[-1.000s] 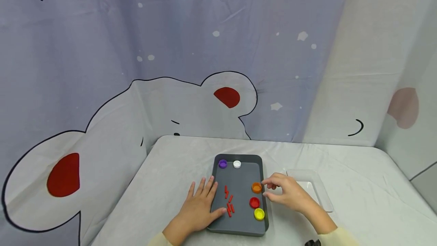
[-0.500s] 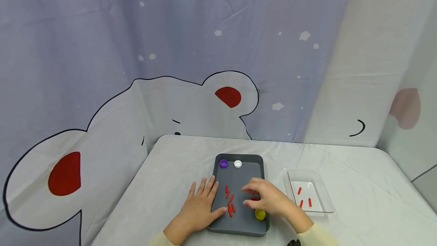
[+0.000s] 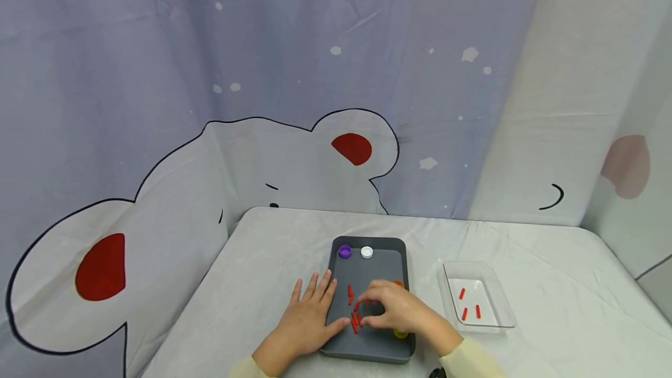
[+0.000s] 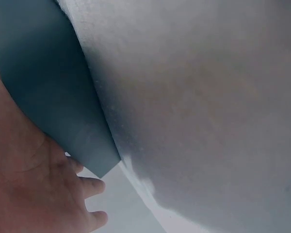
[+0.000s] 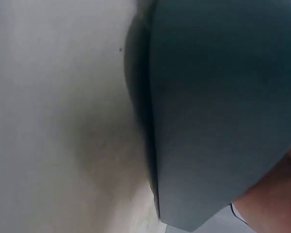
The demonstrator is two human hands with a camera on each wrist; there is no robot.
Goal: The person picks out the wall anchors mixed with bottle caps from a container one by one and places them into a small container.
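Note:
My left hand [image 3: 304, 319] rests on the left rim of a dark grey tray [image 3: 373, 353], fingers spread and straight. Several short red sticks [image 3: 350, 294] lie in the tray, some close to the left thumb. Over these sticks is my right hand [image 3: 394, 307], its thumb and forefinger curved and apart, with the tips right at the red pieces. An orange cap [image 3: 399, 283] and a yellow cap [image 3: 401, 335] show partly past the right hand; the red cap is hidden under it. In the left wrist view the left palm [image 4: 29, 165] lies against the tray wall [image 4: 48, 82].
At the tray's far end sit a purple cap [image 3: 345, 251] and a white cap [image 3: 367, 252]. A clear plastic box [image 3: 504, 308] stands right of the tray with 3 red sticks [image 3: 478, 311] inside. White cloth [image 3: 273, 249] covers the table; a printed curtain hangs behind.
My right hand has moved left from the tray's right edge, past the orange and red caps, to the red sticks. The clear box is uncovered from behind it. My left hand stays put.

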